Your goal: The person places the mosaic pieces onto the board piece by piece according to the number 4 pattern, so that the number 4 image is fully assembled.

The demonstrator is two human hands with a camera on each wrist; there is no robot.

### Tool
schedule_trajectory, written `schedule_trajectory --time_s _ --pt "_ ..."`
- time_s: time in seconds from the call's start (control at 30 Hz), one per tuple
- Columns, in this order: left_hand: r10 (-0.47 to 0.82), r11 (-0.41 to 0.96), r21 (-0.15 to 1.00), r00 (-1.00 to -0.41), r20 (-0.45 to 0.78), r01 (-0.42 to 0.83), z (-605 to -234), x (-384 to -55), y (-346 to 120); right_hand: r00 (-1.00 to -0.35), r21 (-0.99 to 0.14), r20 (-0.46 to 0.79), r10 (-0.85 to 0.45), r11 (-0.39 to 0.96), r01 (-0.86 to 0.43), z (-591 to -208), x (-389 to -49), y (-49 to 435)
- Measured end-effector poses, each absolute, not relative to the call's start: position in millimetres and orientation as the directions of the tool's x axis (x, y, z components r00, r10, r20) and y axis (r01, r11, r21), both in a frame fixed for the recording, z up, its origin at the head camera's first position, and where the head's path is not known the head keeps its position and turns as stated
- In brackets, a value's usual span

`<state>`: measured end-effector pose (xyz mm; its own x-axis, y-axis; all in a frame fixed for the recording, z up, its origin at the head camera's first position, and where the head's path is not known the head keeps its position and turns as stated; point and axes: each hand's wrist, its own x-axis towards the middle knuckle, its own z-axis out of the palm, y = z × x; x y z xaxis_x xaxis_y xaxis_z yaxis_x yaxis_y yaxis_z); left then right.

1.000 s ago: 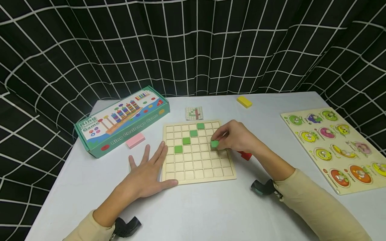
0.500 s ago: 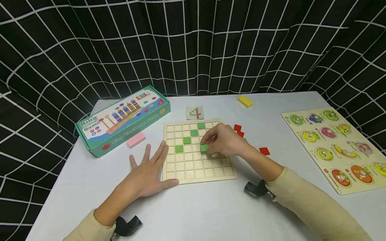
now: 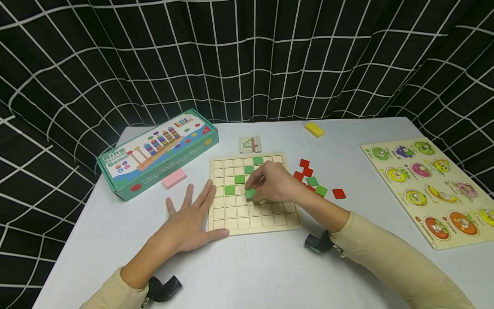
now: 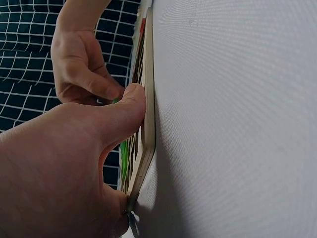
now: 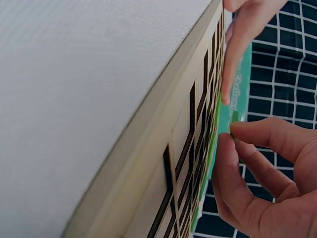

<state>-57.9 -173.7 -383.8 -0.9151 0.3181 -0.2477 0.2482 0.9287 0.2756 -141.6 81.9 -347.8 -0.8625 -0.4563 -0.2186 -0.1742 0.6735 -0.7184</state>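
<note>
Pinching a green tile (image 3: 250, 195), the right fingers (image 5: 265, 133) hide part of the board (image 3: 231, 224); left fingers (image 3: 202, 197) splay.

Right hand (image 3: 275, 183) pinches a green tile (image 3: 250, 194) over the wooden grid board (image 3: 248, 211), left hand (image 3: 189, 224) rests spread-fingered at the board's 8 o'clock edge. Four green squares (image 3: 239, 179) sit in the grid (neat little diagonal, btw). Around it: patterned card (image 3: 250, 144) at 12, yellow block (image 3: 314, 129) between 1 and 2, loose red and green tiles (image 3: 312, 181) around 2, fruit puzzle (image 3: 426, 183) at 3, game box (image 3: 158, 154) at 10.
</note>
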Motion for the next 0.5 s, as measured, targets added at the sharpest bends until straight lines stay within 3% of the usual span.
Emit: schedule_trajectory --time_s 0.5 --pt "0.331 0.924 0.28 -0.909 -0.253 0.259 -383.2 -58.7 -175.0 -0.845 -0.685 -0.217 -0.489 0.693 -0.225 -347.6 -136.9 55.6"
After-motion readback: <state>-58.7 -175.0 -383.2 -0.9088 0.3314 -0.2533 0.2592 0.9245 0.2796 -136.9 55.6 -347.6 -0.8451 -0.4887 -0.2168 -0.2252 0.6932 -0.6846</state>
